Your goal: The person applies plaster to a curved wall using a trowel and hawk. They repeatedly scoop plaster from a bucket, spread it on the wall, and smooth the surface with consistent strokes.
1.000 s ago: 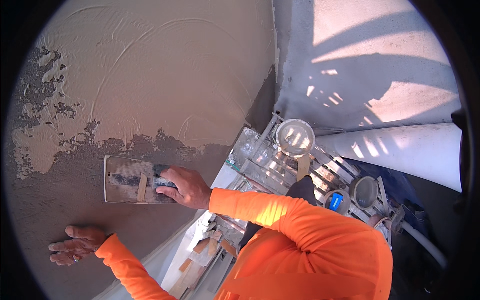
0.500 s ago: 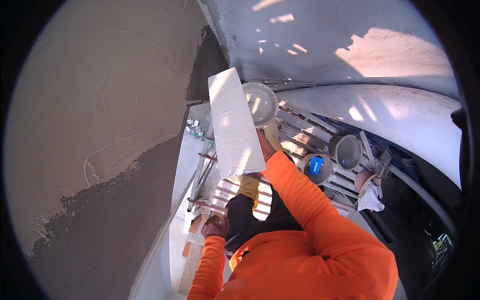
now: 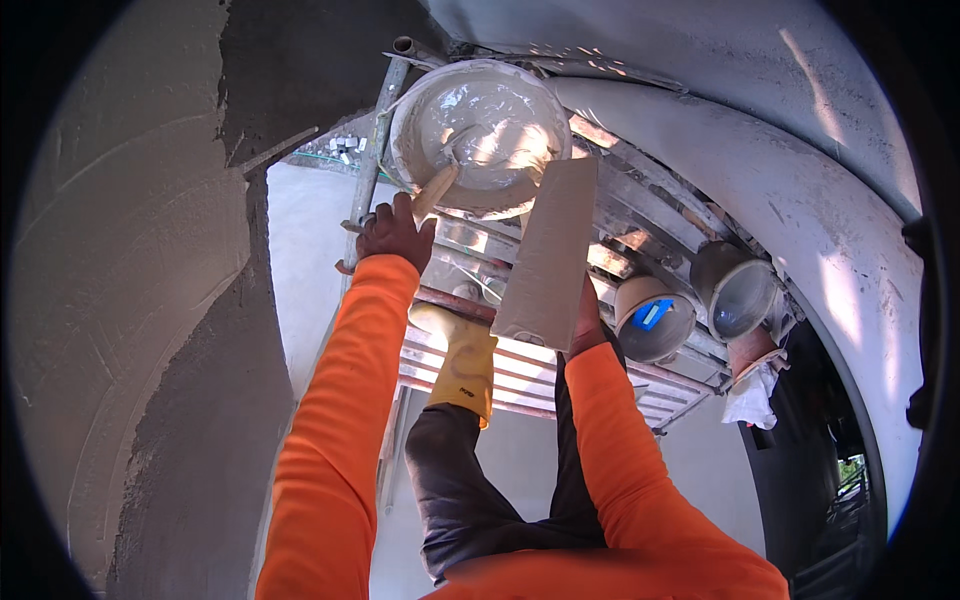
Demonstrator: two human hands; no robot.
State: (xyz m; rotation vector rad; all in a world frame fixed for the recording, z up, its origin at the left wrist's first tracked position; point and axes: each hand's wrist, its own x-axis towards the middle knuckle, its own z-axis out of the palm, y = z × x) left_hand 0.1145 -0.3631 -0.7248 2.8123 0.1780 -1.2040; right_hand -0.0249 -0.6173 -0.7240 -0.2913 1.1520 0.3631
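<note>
A wide round tub of wet grey plaster stands ahead of me on the slatted platform. At its near left rim, my left hand is closed round a tan stick-like handle. The handle's far end reaches into the plaster, so the tool's head is hidden. My right hand is closed behind a long rectangular plastering trowel, whose plate is smeared with plaster. The plate covers its own grip and most of my fingers. Its far end is beside the tub's right rim.
Two buckets stand at the right, one with a blue object inside. A reddish pot with a white cloth is beside them. Metal scaffold poles border the slats. A partly plastered wall rises at left; a yellow boot is on the slats.
My left hand has risen from beside my leg to the tub and taken hold of the handle. The trowel has moved right and nearer, uncovering the tub. My view has shifted.
</note>
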